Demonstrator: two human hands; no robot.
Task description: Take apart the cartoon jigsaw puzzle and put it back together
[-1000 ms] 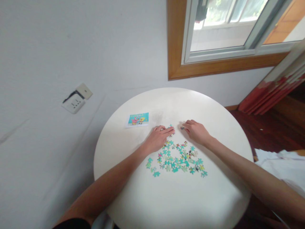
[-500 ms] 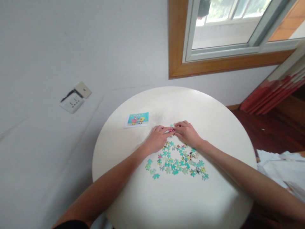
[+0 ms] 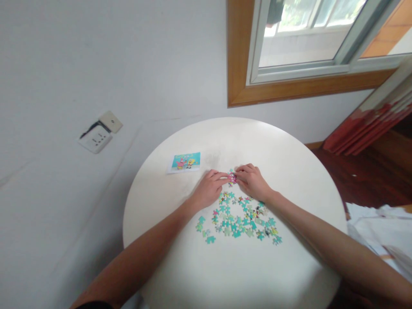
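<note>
Both my hands meet over a small cluster of joined jigsaw puzzle pieces (image 3: 232, 177), pink and teal, on the round white table (image 3: 238, 270). From the left, the fingertips of my left hand (image 3: 210, 187) press on the cluster's edge, fingers held together. My right hand (image 3: 253, 180) grips its right side with curled fingers; the thumb is partly hidden. Just nearer to me lie many loose jigsaw pieces (image 3: 236, 234), mostly teal with some yellow, pink and dark ones. A picture card (image 3: 186, 162) with a pink and a yellow cartoon figure lies beyond my left hand.
A white wall with a power socket (image 3: 95, 138) stands at the left behind the table. Above the far side is a wood-framed window (image 3: 236, 86). To the right are a red and white curtain (image 3: 350, 133) and a stack of white papers (image 3: 380, 223).
My left hand has drawn back slightly to the left, uncovering more of the pink joined pieces. My right hand stays almost where it was. The loose pieces and card look unmoved.
</note>
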